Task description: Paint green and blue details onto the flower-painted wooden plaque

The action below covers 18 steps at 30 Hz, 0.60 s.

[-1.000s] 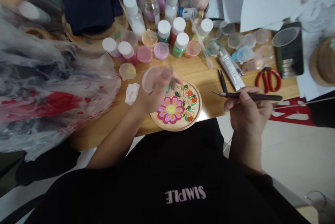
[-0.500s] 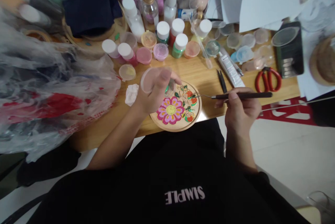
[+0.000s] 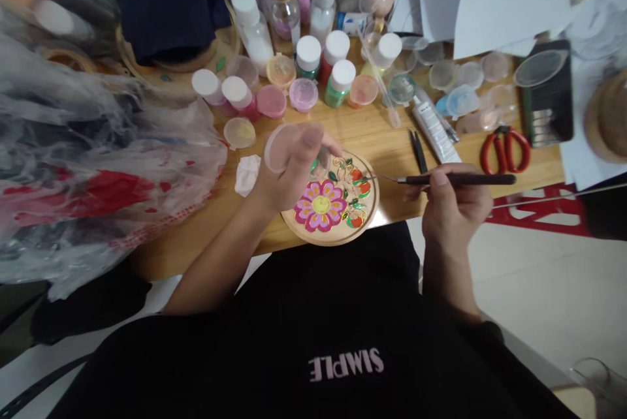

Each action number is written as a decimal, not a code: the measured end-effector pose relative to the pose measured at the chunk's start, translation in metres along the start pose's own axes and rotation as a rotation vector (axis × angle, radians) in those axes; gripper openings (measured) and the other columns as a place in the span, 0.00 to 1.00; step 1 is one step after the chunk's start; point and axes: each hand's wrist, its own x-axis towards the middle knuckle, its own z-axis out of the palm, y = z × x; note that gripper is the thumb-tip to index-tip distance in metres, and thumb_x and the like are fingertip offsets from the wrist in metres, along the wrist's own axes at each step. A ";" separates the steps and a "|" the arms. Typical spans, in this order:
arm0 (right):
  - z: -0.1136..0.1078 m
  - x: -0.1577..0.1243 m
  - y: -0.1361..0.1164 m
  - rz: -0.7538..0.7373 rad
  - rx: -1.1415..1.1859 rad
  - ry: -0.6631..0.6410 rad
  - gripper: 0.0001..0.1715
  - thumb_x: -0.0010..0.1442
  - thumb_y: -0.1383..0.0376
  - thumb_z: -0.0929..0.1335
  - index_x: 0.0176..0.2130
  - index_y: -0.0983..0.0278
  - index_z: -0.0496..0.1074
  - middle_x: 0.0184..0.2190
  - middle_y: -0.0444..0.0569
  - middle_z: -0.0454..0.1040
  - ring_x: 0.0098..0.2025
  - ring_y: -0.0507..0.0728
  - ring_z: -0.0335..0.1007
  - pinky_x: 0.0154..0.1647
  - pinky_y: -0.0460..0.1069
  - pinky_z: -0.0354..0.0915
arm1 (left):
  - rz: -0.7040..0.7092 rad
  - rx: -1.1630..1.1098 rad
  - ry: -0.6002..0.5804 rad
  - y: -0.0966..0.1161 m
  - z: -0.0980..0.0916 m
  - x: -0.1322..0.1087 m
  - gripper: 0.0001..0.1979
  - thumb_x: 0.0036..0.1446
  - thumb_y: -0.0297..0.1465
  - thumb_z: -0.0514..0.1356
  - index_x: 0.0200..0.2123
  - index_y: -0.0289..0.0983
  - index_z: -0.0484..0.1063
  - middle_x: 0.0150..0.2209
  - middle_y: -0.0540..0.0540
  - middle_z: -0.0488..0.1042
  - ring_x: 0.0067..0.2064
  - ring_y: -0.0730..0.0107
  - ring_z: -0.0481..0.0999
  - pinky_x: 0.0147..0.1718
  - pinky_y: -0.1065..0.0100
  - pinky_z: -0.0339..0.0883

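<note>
My left hand [image 3: 296,171] is closed around a small clear plastic cup [image 3: 321,163] with some green in it; its round lid [image 3: 279,148] sticks out on the left. The hand hovers over the upper left of a round wooden board [image 3: 337,236]. On that board are a pink and magenta flower [image 3: 321,205] with a yellow middle, and orange and green fruit shapes [image 3: 360,184] outlined in gold. My right hand [image 3: 453,203] grips a dark-handled tool [image 3: 465,179] with a thin metal tip. The tip points left, over the board's right part; whether it touches cannot be told.
White-capped paint bottles [image 3: 340,83] and small lidded cups [image 3: 304,94] line the back. Right of the board lie black tweezers [image 3: 418,151], a white tube [image 3: 435,128] and red-handled pliers [image 3: 504,150]. A crumpled tissue [image 3: 247,175] and plastic bags [image 3: 112,190] are at the left.
The view has shifted slightly. Both hands keep their grips on the cup and the tool, and the tool stays almost where it was over the board.
</note>
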 end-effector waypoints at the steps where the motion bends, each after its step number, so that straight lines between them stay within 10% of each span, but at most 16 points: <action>1: 0.000 0.000 0.000 -0.006 0.010 0.010 0.13 0.59 0.56 0.77 0.34 0.61 0.74 0.19 0.36 0.70 0.19 0.49 0.71 0.21 0.45 0.69 | 0.029 -0.004 0.001 0.000 0.000 0.000 0.38 0.69 0.59 0.43 0.29 0.37 0.80 0.21 0.47 0.75 0.23 0.74 0.73 0.22 0.67 0.61; 18: 0.023 0.006 0.004 0.023 -0.113 0.143 0.20 0.59 0.48 0.76 0.31 0.58 0.71 0.15 0.35 0.67 0.14 0.51 0.68 0.17 0.49 0.69 | -0.121 0.038 -0.013 0.004 -0.002 0.000 0.35 0.69 0.59 0.46 0.25 0.42 0.78 0.21 0.46 0.75 0.24 0.68 0.74 0.25 0.62 0.64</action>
